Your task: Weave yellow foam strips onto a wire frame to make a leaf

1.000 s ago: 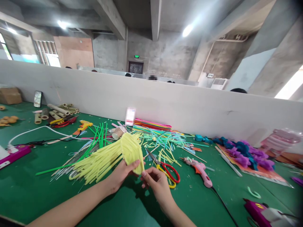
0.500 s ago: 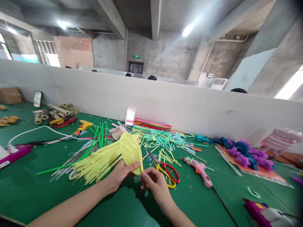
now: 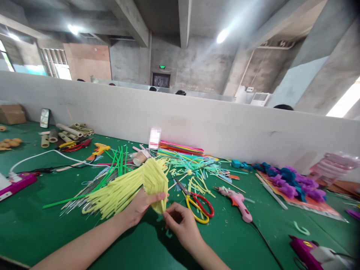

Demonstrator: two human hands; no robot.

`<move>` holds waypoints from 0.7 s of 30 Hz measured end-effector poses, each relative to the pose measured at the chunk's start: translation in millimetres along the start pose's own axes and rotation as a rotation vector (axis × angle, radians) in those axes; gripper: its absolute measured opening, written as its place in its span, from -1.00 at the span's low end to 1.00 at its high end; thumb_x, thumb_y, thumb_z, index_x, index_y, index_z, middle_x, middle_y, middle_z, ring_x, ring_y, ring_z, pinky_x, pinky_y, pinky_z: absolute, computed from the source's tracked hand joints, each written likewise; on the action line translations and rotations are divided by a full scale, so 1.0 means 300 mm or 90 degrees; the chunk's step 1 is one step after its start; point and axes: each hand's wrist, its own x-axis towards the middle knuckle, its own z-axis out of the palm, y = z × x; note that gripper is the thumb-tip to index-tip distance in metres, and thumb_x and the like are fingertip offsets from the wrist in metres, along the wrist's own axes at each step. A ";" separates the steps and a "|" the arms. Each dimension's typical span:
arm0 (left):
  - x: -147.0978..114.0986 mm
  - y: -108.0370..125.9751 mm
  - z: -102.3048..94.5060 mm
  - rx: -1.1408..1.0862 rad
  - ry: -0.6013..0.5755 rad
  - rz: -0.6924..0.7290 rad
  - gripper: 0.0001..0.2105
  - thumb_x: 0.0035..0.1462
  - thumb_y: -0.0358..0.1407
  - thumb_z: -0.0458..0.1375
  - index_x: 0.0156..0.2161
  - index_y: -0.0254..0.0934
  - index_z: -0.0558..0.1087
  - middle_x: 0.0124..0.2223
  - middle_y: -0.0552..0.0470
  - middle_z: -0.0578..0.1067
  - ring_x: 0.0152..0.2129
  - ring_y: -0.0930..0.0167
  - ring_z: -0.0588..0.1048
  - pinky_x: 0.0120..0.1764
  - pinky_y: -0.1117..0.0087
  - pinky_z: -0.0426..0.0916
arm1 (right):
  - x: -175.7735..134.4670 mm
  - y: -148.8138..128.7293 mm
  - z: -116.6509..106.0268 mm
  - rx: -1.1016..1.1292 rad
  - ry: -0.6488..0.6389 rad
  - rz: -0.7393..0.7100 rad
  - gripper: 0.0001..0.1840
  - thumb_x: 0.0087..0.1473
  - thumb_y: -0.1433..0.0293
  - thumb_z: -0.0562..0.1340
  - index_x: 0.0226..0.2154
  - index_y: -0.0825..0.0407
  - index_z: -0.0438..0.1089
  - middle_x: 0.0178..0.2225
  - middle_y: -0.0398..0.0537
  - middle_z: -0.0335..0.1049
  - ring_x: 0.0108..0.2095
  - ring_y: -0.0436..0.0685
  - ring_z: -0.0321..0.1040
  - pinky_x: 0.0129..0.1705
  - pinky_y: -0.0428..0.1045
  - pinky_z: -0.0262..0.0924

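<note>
A woven piece of fuzzy yellow pipe cleaners (image 3: 154, 180) is held up in front of me, over the green table. My left hand (image 3: 142, 206) is closed on its lower left side, thumb pressed on the front face. At the bottom corner, my right hand (image 3: 181, 223) pinches with thumb and forefinger what looks like a pipe cleaner end. Left of the weave, long loose yellow pipe cleaners (image 3: 115, 191) fan out. Just right of my right hand lie scissors (image 3: 192, 194) with red and yellow handles.
A pink glue gun (image 3: 237, 202) with a black cord lies at the right, a yellow glue gun (image 3: 99, 149) at the left. Cut pipe cleaners (image 3: 194, 163) litter the back. Purple and blue fuzzy pieces (image 3: 289, 183) sit far right. A white partition (image 3: 225, 127) bounds the table.
My right hand has shifted slightly down and left along the weave's edge. The woven piece has turned a little, its lower corner coming to a point. The left hand keeps its hold.
</note>
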 end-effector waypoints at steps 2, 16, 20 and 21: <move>-0.006 0.002 0.009 0.025 0.005 0.005 -0.66 -0.19 -0.26 0.40 -0.26 -0.34 0.49 -0.30 -0.01 0.56 -0.35 0.33 0.53 -0.28 0.38 0.41 | -0.001 0.004 0.000 -0.044 -0.001 -0.012 -0.70 0.07 0.17 0.24 -0.44 0.09 0.38 -0.64 -0.18 0.32 -0.61 -0.04 0.24 -0.55 -0.14 0.07; -0.023 0.020 -0.014 0.039 -0.188 -0.100 -0.70 -0.16 -0.31 0.38 -0.28 -0.40 0.51 -0.39 -0.05 0.54 -0.51 0.40 0.51 -0.39 0.40 0.43 | 0.004 -0.033 -0.021 0.027 -0.012 -0.043 -0.73 0.09 0.20 0.20 -0.29 0.06 0.44 -0.45 -0.10 0.41 -0.53 0.01 0.35 -0.50 -0.11 0.19; -0.030 0.018 0.005 0.076 -0.221 -0.123 -0.59 -0.18 -0.34 0.38 -0.14 -0.35 0.50 -0.31 -0.08 0.55 -0.42 0.34 0.52 -0.35 0.34 0.45 | 0.022 -0.023 -0.037 0.197 0.058 0.030 -0.61 0.01 0.08 0.24 -0.28 0.07 0.39 -0.60 -0.17 0.35 -0.61 0.03 0.32 -0.57 -0.10 0.19; -0.027 0.018 0.005 0.083 -0.217 -0.127 -0.59 -0.16 -0.33 0.37 -0.12 -0.35 0.49 -0.31 -0.09 0.56 -0.42 0.35 0.51 -0.35 0.35 0.44 | 0.024 -0.023 -0.042 0.218 0.068 0.034 -0.61 0.01 0.08 0.25 -0.26 0.06 0.39 -0.60 -0.18 0.36 -0.60 0.03 0.32 -0.56 -0.10 0.20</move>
